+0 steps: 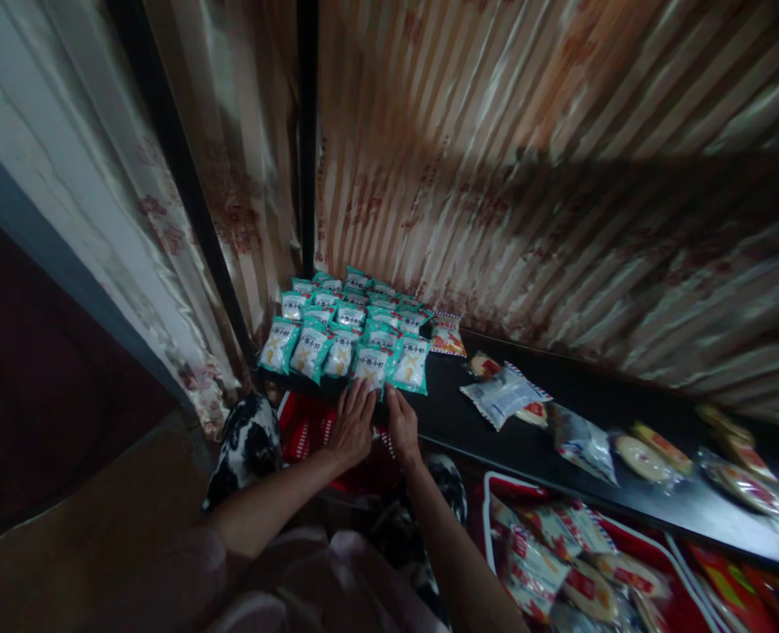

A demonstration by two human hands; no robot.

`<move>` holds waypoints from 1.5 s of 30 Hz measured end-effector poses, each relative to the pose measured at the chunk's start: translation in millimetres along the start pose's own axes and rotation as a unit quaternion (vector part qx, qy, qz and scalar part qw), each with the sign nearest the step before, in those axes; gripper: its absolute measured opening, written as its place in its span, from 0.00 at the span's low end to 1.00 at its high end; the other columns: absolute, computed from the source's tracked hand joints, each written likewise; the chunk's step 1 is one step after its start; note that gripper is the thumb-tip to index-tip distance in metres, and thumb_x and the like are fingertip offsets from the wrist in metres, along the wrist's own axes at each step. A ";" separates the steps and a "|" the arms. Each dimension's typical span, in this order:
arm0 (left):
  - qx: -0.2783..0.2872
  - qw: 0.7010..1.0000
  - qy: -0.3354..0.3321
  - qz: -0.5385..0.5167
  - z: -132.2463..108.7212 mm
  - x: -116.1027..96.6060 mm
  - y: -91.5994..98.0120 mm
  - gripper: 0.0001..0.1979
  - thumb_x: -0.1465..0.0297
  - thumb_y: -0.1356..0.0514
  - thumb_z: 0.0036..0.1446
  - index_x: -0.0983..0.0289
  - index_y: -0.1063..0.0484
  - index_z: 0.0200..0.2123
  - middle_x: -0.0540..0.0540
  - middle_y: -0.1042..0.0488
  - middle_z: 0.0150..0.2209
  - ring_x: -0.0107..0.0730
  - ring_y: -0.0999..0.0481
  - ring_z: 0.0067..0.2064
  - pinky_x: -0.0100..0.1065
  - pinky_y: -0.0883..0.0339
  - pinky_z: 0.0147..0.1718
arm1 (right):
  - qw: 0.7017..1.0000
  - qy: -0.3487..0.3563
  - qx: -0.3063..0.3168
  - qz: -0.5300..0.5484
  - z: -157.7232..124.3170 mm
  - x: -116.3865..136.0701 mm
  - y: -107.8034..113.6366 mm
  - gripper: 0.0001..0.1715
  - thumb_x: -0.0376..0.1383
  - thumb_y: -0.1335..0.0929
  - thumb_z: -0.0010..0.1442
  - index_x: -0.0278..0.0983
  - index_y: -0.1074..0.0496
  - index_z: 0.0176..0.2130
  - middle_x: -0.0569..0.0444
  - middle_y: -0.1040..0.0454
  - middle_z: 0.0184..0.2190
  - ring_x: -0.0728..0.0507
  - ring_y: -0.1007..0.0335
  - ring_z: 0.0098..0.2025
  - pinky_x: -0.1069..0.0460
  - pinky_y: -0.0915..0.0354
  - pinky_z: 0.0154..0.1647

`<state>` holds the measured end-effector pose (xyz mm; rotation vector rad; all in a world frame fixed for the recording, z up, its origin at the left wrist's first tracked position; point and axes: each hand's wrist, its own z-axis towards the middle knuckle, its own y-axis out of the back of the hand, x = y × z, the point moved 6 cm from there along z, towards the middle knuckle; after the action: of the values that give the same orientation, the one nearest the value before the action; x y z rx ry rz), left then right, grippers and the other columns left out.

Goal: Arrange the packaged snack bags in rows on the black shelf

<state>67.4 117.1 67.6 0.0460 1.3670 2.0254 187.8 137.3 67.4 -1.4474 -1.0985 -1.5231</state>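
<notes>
Rows of small teal-and-white snack bags [350, 315] lie at the left end of a dark shelf. My left hand [355, 424] is at the shelf's front edge, its fingers stretched over the lower end of a front snack bag [372, 359]. Close beside it, my right hand [403, 424] has its fingers extended by the near edge of the same bag and below the neighbouring teal bag [411, 362]. Neither hand visibly grips anything; the undersides of the fingers are hidden. Under my hands sits a red basket [303, 411] between my knees.
An orange-and-white snack bag [447, 334] adjoins the teal rows. Further right along the black shelf [439, 413] lie a silvery bag [505, 394] and several wrapped round pastries [644, 457]. A white-rimmed red basket [488, 519] holds packaged snacks at lower right. Curtains [495, 176] hang behind.
</notes>
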 end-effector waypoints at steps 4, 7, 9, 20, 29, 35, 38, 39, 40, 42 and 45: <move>0.019 1.000 0.004 -0.002 1.3 2.8 -1.2 0.34 0.79 0.50 0.51 0.71 0.48 0.63 0.64 0.54 0.68 0.45 0.64 0.69 0.54 0.57 0.64 | 1.000 0.011 -0.017 -0.019 -5.1 2.3 0.6 0.30 0.54 0.33 0.52 0.37 0.24 0.47 0.48 0.25 0.50 0.38 0.33 0.55 0.44 0.45 0.60; 0.033 0.999 -0.010 0.000 1.4 4.4 -0.3 0.34 0.77 0.48 0.52 0.71 0.48 0.63 0.65 0.56 0.68 0.46 0.64 0.69 0.54 0.59 0.64 | 0.998 0.026 -0.034 -0.037 -11.4 3.4 1.9 0.29 0.52 0.34 0.54 0.37 0.25 0.48 0.48 0.26 0.51 0.40 0.34 0.55 0.44 0.45 0.60; 0.036 0.999 -0.021 -0.002 1.2 6.4 0.5 0.34 0.77 0.48 0.52 0.71 0.49 0.64 0.66 0.56 0.68 0.47 0.65 0.69 0.54 0.61 0.64 | 0.997 0.036 -0.044 -0.048 -15.4 2.6 3.7 0.29 0.51 0.35 0.55 0.37 0.26 0.49 0.48 0.26 0.52 0.40 0.34 0.55 0.45 0.44 0.60; 0.038 0.998 -0.041 0.002 1.0 13.1 0.7 0.33 0.77 0.50 0.55 0.68 0.52 0.65 0.64 0.56 0.68 0.45 0.67 0.69 0.53 0.59 0.64 | 0.987 0.101 0.029 -0.120 -25.4 4.1 -1.8 0.29 0.51 0.39 0.59 0.34 0.26 0.48 0.43 0.27 0.52 0.40 0.34 0.56 0.44 0.43 0.60; 0.022 0.998 -0.053 0.005 0.7 10.0 5.0 0.31 0.78 0.52 0.56 0.69 0.50 0.64 0.64 0.53 0.67 0.44 0.65 0.69 0.53 0.57 0.64 | 0.981 0.116 0.010 -0.153 -26.1 -0.4 -0.7 0.28 0.50 0.40 0.60 0.36 0.26 0.49 0.45 0.28 0.53 0.40 0.35 0.57 0.42 0.43 0.61; 0.022 0.998 -0.055 0.015 1.9 9.6 6.3 0.32 0.79 0.52 0.54 0.70 0.50 0.64 0.64 0.54 0.68 0.44 0.65 0.69 0.52 0.57 0.64 | 0.978 0.126 0.007 -0.167 -24.4 1.1 0.1 0.28 0.50 0.39 0.60 0.34 0.26 0.49 0.43 0.29 0.54 0.39 0.36 0.58 0.41 0.44 0.61; 0.012 0.998 -0.055 0.021 -1.1 10.4 4.5 0.33 0.80 0.52 0.54 0.70 0.49 0.64 0.64 0.54 0.68 0.45 0.66 0.69 0.53 0.57 0.64 | 0.977 0.134 0.003 -0.166 -26.0 1.0 1.7 0.28 0.50 0.39 0.60 0.34 0.26 0.48 0.42 0.30 0.55 0.39 0.37 0.59 0.41 0.44 0.61; 0.008 0.998 -0.054 0.023 -2.3 10.9 3.5 0.33 0.80 0.52 0.54 0.70 0.50 0.64 0.64 0.55 0.68 0.45 0.65 0.69 0.53 0.57 0.64 | 0.977 0.134 0.004 -0.165 -26.5 0.3 1.9 0.28 0.50 0.39 0.60 0.34 0.26 0.49 0.42 0.30 0.54 0.39 0.37 0.59 0.41 0.44 0.61; 0.005 0.998 -0.054 0.024 -3.2 11.3 2.6 0.33 0.80 0.52 0.54 0.69 0.50 0.65 0.64 0.55 0.68 0.44 0.65 0.69 0.52 0.57 0.64 | 0.977 0.132 0.006 -0.164 -26.7 -0.9 2.0 0.28 0.50 0.39 0.60 0.34 0.26 0.49 0.41 0.29 0.54 0.39 0.37 0.59 0.41 0.44 0.61; 0.002 0.998 -0.055 0.025 -4.3 12.1 1.1 0.34 0.80 0.52 0.54 0.68 0.51 0.65 0.63 0.55 0.68 0.44 0.65 0.69 0.52 0.57 0.64 | 0.979 0.123 0.010 -0.165 -26.7 -3.5 2.0 0.29 0.50 0.39 0.60 0.33 0.27 0.49 0.41 0.29 0.54 0.39 0.37 0.58 0.41 0.43 0.61; 0.003 0.998 -0.056 0.029 -3.8 12.9 0.5 0.34 0.80 0.53 0.55 0.68 0.52 0.66 0.62 0.55 0.68 0.43 0.64 0.69 0.51 0.57 0.64 | 0.980 0.111 0.013 -0.164 -26.1 -5.9 1.9 0.30 0.51 0.39 0.59 0.34 0.27 0.50 0.42 0.29 0.54 0.38 0.35 0.58 0.40 0.43 0.61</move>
<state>55.8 121.0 62.1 0.2011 1.3155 2.0356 180.9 111.9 61.9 -1.0814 -1.2567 -1.8403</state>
